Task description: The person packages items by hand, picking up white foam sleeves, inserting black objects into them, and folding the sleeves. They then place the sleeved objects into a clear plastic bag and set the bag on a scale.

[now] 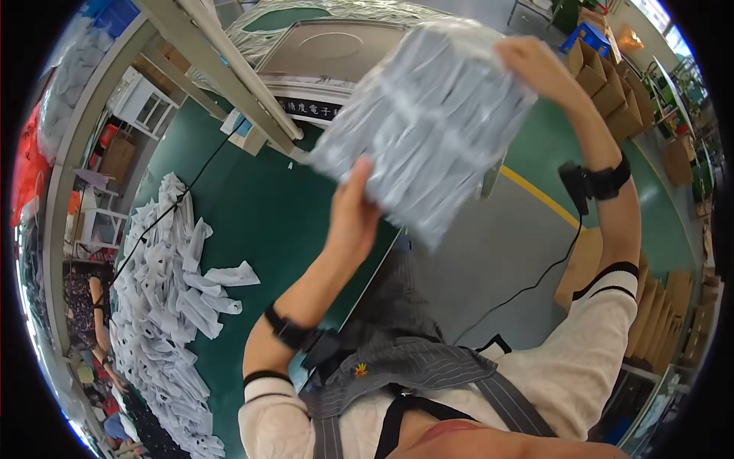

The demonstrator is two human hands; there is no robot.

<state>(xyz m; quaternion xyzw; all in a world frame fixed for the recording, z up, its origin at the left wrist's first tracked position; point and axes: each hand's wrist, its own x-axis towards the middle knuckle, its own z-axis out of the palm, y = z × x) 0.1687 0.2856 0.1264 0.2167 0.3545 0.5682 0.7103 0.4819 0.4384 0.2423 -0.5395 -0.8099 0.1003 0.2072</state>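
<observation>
- Left grip (355,210) pinches the lower left edge of a clear, glossy plastic bag (428,122) packed with pale grey pieces, thumb on its near face, fingers mostly hidden behind.
- Crinkled film over the bag catches white glare; the contents sit in flattened, ridged rows, giving a roughly rectangular, cushioned shape.
- Tilted in mid-air, the bag partly covers a grey metal rectangular tray (306,50) marked with an oval outline.
- To the left, a long heap of soft-looking, pale grey strips (157,306) lies on a smooth, dark green desk (283,191); a thin black cable (143,239) crosses the heap in view.
- Right grip (527,61) is pressed together at the bag's upper right corner.
</observation>
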